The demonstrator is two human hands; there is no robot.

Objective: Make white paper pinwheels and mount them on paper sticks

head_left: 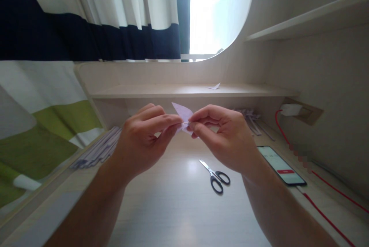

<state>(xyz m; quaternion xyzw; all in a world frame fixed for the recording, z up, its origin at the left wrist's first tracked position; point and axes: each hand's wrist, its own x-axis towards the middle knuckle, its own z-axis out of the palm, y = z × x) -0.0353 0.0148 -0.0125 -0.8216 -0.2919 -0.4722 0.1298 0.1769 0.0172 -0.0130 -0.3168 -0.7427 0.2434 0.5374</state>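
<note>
A small folded piece of pale lilac paper (183,111) is held up above the desk, one pointed flap rising up and to the left. My left hand (150,135) pinches its lower left side between thumb and index finger. From the other side, my right hand (219,131) grips it with thumb and fingertips. The fingertips of both hands nearly meet and hide part of the folds. Below my right hand, scissors (215,176) with black handles lie on the desk, their blades pointing to the upper left.
Folded paper strips (99,149) lie at the left, and more strips (252,120) at the back right. On the right rests a lit phone (281,165) with a red cable (328,216). A white folded paper (213,86) sits on the shelf (161,90). A curtain (57,97) hangs on the left.
</note>
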